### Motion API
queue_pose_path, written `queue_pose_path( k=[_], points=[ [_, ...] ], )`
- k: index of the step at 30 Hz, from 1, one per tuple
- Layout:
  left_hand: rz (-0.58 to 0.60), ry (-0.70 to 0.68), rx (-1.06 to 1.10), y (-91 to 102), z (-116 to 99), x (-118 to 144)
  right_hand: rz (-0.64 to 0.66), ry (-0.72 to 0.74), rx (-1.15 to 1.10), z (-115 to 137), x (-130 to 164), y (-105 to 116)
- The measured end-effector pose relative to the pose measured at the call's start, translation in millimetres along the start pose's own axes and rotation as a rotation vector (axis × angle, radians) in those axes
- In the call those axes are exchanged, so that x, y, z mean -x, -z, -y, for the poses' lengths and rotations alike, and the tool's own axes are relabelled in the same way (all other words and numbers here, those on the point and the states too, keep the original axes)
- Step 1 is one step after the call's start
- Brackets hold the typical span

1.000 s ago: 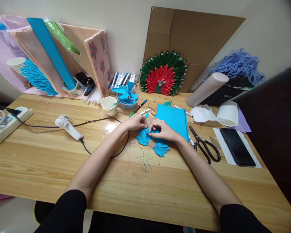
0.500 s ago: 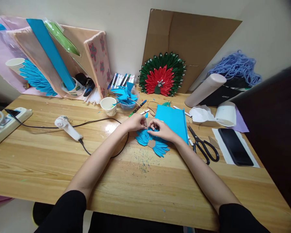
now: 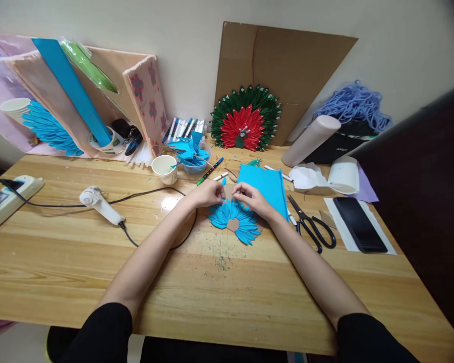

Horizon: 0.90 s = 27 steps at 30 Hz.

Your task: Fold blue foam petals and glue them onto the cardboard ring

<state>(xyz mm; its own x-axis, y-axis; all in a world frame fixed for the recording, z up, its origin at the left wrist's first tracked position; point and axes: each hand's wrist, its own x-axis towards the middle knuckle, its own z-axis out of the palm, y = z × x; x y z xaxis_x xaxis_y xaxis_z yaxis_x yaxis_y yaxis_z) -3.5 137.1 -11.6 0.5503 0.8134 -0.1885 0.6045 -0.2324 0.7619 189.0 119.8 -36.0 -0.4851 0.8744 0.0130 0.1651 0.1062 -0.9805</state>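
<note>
A fan of blue petals (image 3: 242,227) lies on the table around a small brown cardboard centre (image 3: 232,224), with more brown card showing behind it. Over the fan's upper left edge is my left hand (image 3: 210,193), its thumb and fingers pinched together. My right hand (image 3: 252,198) hovers over the upper right petals, fingers curled and thumb meeting the fingertips. Whatever either pinch holds is too small to make out. Just beyond my left fingertips sits a loose blue petal (image 3: 224,181). Beside my right hand lies a blue sheet (image 3: 263,185).
Black-handled scissors (image 3: 312,224) and a phone (image 3: 359,223) lie to the right. On the left are a white corded hand tool (image 3: 102,204) and a power strip (image 3: 17,199). A paper cup (image 3: 165,170), a tub of blue scraps (image 3: 192,155) and a green-red peacock (image 3: 245,118) stand behind.
My hands have drawn slightly apart, and more of the petal fan and the card behind it shows between them. The camera view has shifted a little.
</note>
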Motion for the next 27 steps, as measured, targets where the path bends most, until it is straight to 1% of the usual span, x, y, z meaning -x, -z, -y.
queue_pose_path(
  k=[8, 10, 13, 15, 18, 24, 27],
  points=[
    [0.023, -0.006, 0.072, -0.2, 4.2, -1.2, -0.009, 0.007, -0.006, -1.9, -0.3, 0.4],
    [0.005, 0.02, 0.104, -0.5, 5.7, -2.1, -0.01, 0.011, -0.007, -3.0, -0.6, 0.6],
    [-0.053, 0.059, 0.15, -2.6, 8.3, -4.0, -0.017, 0.025, -0.004, -3.7, -0.9, 0.5],
    [-0.07, 0.061, 0.165, -4.7, 9.8, -5.2, -0.02, 0.031, -0.004, -3.8, -1.1, 0.4],
    [-0.056, 0.046, 0.154, -7.1, 11.2, -6.3, -0.019, 0.032, -0.005, -3.8, -1.1, 0.3],
    [-0.01, -0.03, 0.085, -7.2, 12.2, -6.5, -0.014, 0.036, -0.004, -4.1, -0.5, 0.5],
    [0.003, -0.035, 0.074, -7.6, 11.5, -6.2, -0.022, 0.021, 0.014, -3.7, -0.3, 0.3]
  ],
)
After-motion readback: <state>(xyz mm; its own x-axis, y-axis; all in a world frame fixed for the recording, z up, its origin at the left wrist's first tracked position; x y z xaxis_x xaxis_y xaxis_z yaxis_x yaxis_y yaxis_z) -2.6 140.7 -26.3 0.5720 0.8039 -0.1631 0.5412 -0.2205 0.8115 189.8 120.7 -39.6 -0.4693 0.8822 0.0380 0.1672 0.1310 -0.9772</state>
